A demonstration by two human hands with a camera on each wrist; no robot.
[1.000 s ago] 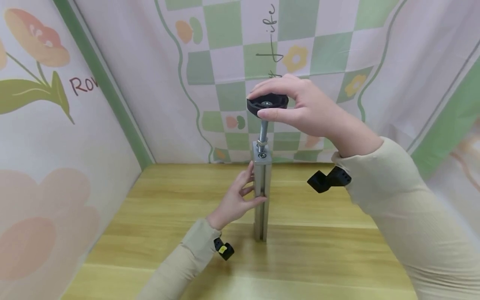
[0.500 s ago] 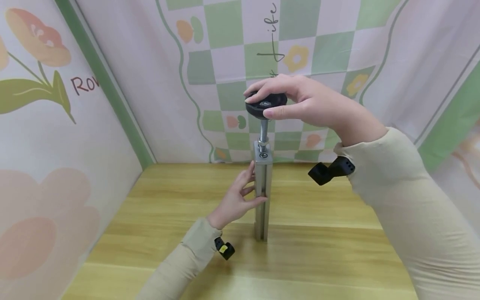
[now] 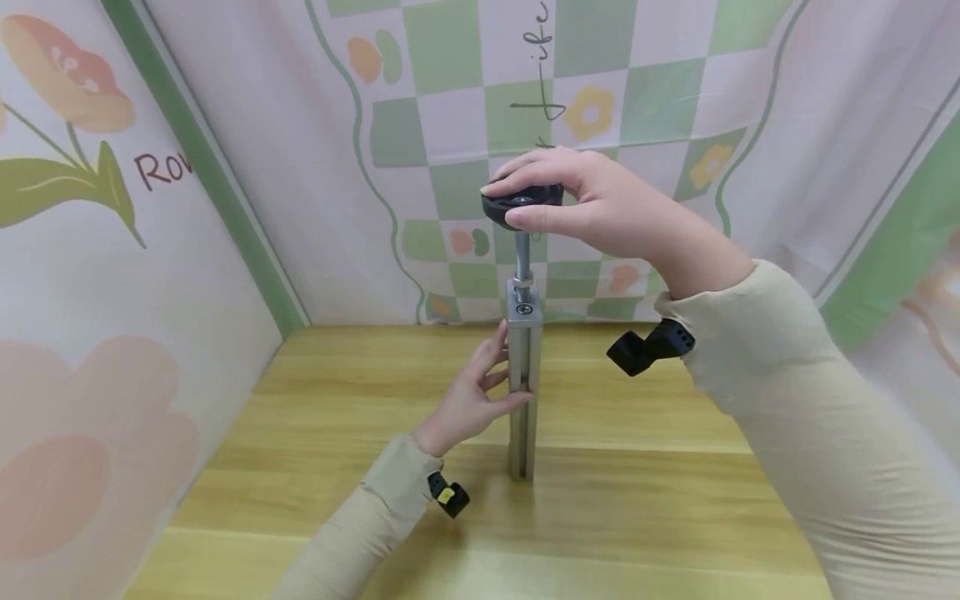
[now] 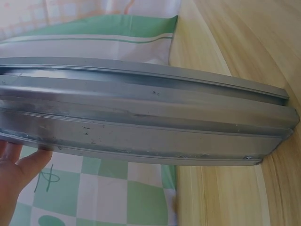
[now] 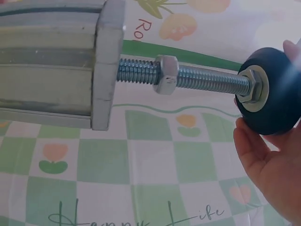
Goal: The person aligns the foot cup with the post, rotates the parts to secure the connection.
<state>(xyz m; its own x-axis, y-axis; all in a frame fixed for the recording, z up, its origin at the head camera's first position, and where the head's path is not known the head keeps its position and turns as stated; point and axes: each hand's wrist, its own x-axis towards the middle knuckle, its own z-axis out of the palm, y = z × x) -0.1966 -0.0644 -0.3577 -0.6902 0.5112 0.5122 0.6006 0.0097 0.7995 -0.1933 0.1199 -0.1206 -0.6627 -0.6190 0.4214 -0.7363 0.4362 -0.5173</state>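
An aluminium profile (image 3: 524, 400) stands upright on the table. My left hand (image 3: 472, 396) grips it at mid-height, thumb across the near face and fingers along the left side. Out of its end plate (image 5: 107, 66) rises a threaded rod (image 5: 211, 80) with a hex nut (image 5: 167, 75) partway along. At the rod's top sits a round black levelling foot (image 3: 498, 210). My right hand (image 3: 592, 196) holds that foot by its rim, thumb on the near side and fingers over the far side. In the left wrist view, the grooved profile (image 4: 141, 122) crosses the frame, fingertips at its lower edge.
The wooden table (image 3: 637, 500) spreads around the profile's base. A green-and-white checked curtain (image 3: 450, 67) hangs close behind it, and a flowered curtain (image 3: 150, 275) closes the left side. Each wrist carries a small black camera mount (image 3: 648, 346).
My right fingers have shifted round the black foot's rim, and the foot's tilt has changed slightly. The left hand and the profile stay in place.
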